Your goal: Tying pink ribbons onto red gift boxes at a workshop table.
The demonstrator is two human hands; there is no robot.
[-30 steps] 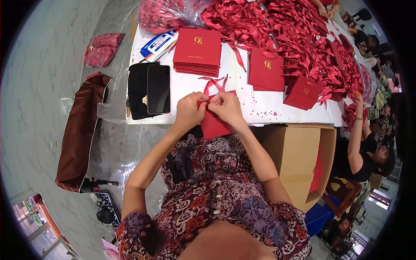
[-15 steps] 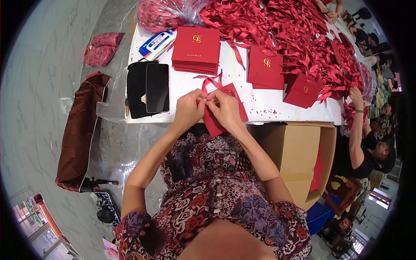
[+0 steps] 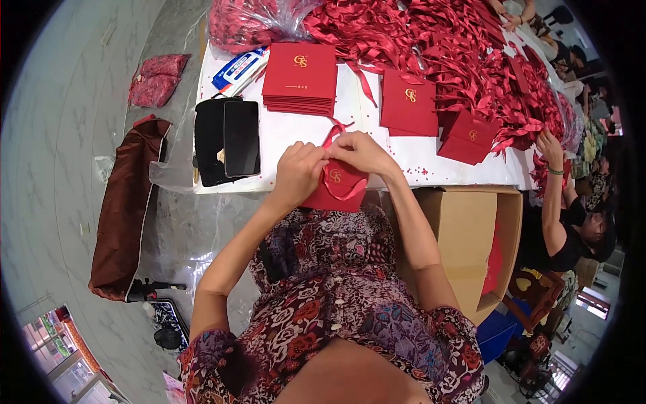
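A small red paper gift bag (image 3: 332,201) with a gold emblem hangs over the near table edge, its printed face toward me. Across that face curves a red satin ribbon handle (image 3: 354,192), and another ribbon stretch rises beyond my fingers. My left hand (image 3: 298,174) is closed at the bag's upper left edge, fingertips pinched. Close beside it, my right hand (image 3: 362,152) pinches the ribbon at the bag's top. The exact spot between the fingertips is hidden.
Behind my hands lies a stack of red bags (image 3: 299,74); smaller stacks (image 3: 408,104) sit to the right. Ribbons (image 3: 464,74) heap across the back. A phone (image 3: 241,138) is at left, a cardboard box (image 3: 464,249) below right. A co-worker's hand (image 3: 550,149) touches ribbons at far right.
The bag has turned, so its gold emblem and the ribbon loop now show on the upper face. My right hand has shifted outward and turned sideways; my left stays close by.
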